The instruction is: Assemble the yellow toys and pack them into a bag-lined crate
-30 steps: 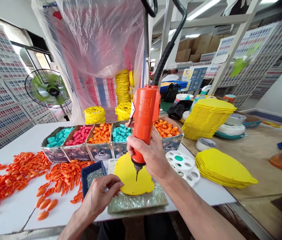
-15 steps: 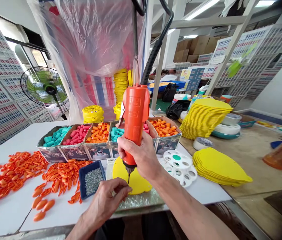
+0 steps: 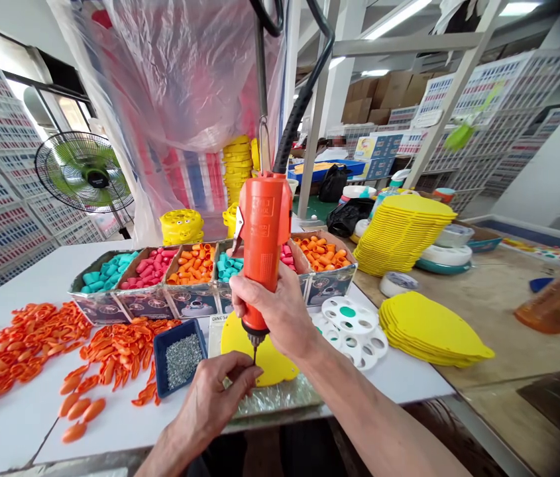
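Screwdriver bit at the near edge of a yellow plate

The right hand (image 3: pixel 277 301) is wrapped round the red-orange electric screwdriver (image 3: pixel 262 228), thumb and fingers closed on its lower body. The left hand (image 3: pixel 213 394) has thumb and forefinger drawn almost together beside the bit tip; whether they pinch a screw cannot be told.

The screwdriver stands over the yellow plate (image 3: pixel 272 361), which lies flat on a clear-wrapped pad (image 3: pixel 284 397) at the near middle of the white table. The blue tray (image 3: pixel 161 368) of small metal screws sits just left of the plate, and white discs with round holes (image 3: pixel 352 315) lie to its right.

For good work here, the bit should probably meet the plate squarely, with light, straight pressure and the fingertips clear of the turning tip. A steady left hand would help stop the plate from sliding.

The screwdriver's long axis runs nearly upright, its top leaning slightly right; the bit points down to the plate's near edge, a little left of middle, and the cord leaves the top. The plate's own long axis is hard to judge, as the hands and tool cover part of its outline.
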Tool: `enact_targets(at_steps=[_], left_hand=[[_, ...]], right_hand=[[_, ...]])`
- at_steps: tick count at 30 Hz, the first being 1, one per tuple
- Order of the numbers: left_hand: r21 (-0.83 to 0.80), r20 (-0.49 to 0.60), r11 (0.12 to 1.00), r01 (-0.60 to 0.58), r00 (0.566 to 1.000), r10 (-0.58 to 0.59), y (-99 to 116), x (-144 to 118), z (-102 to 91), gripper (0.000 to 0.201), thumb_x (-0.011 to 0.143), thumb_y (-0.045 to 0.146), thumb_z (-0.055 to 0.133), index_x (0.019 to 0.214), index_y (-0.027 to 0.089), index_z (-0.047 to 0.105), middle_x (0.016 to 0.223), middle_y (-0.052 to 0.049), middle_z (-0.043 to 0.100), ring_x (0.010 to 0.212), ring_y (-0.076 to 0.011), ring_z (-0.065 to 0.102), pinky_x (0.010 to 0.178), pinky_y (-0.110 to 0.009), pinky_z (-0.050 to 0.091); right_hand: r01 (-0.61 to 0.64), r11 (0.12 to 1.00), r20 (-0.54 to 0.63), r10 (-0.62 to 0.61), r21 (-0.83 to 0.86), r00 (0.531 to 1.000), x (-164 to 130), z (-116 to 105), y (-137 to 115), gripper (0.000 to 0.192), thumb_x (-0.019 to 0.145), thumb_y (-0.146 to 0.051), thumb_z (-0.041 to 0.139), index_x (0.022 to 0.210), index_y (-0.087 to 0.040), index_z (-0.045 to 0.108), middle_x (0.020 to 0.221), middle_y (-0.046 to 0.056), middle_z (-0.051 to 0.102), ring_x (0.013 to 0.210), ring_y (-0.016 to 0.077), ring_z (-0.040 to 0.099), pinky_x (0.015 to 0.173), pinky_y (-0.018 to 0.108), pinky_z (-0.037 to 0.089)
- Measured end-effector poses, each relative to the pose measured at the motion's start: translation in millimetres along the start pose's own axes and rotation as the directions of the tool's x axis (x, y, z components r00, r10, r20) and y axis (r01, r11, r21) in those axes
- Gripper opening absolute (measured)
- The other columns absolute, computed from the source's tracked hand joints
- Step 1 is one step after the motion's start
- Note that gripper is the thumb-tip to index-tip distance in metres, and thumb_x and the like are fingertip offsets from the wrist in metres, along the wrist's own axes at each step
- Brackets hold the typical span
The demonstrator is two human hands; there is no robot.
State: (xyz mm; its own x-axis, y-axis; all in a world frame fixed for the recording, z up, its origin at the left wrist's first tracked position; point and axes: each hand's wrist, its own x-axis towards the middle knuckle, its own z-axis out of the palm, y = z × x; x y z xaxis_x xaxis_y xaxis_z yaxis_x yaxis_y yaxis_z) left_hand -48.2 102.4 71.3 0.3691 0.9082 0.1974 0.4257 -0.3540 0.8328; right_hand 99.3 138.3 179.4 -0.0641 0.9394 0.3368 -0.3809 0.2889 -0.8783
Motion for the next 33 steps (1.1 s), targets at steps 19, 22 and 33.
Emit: enact_targets(at_steps=[19,22,33], left_hand=[[0.207,-0.125,0.939,-0.275,0.944,0.304,-8.2,-2.4,3.9,0.018,0.096,0.026,0.063,0.083,0.019,0.072,0.062,0.001,0.074,0.053,-0.0118,0.067,0.055,-0.019,0.049],[0.204,-0.138,0.94,-0.275,0.942,0.305,-6.9,0.3,0.8,0.017,0.096,0.026,0.063,0.084,0.02,0.073,0.063,0.001,0.075,0.052,-0.0118,0.067,0.055,-0.019,0.049],[0.255,-0.022,0.938,-0.235,0.968,0.248,-2.2,-21.3,2.7,0.022,0.099,0.031,0.058,0.081,0.023,0.069,0.064,0.002,0.074,0.053,-0.013,0.068,0.056,-0.021,0.05]], right_hand=[[-0.033,0.999,0.038,0.033,-0.003,0.999,2.0,-0.6,1.3,0.02,0.077,-0.03,0.073,0.076,-0.022,0.055,0.053,-0.006,0.057,0.045,0.0093,0.05,0.043,0.024,0.041],[-0.028,1.0,0.047,0.028,0.002,0.999,0.5,-2.3,3.5,0.023,0.077,-0.032,0.075,0.079,-0.022,0.055,0.055,-0.007,0.058,0.045,0.0093,0.052,0.043,0.024,0.042],[0.08,0.996,-0.034,-0.082,-0.048,0.996,16.1,-4.5,27.8,0.024,0.08,-0.036,0.075,0.085,-0.021,0.056,0.057,-0.007,0.059,0.048,0.0097,0.055,0.048,0.024,0.047]])
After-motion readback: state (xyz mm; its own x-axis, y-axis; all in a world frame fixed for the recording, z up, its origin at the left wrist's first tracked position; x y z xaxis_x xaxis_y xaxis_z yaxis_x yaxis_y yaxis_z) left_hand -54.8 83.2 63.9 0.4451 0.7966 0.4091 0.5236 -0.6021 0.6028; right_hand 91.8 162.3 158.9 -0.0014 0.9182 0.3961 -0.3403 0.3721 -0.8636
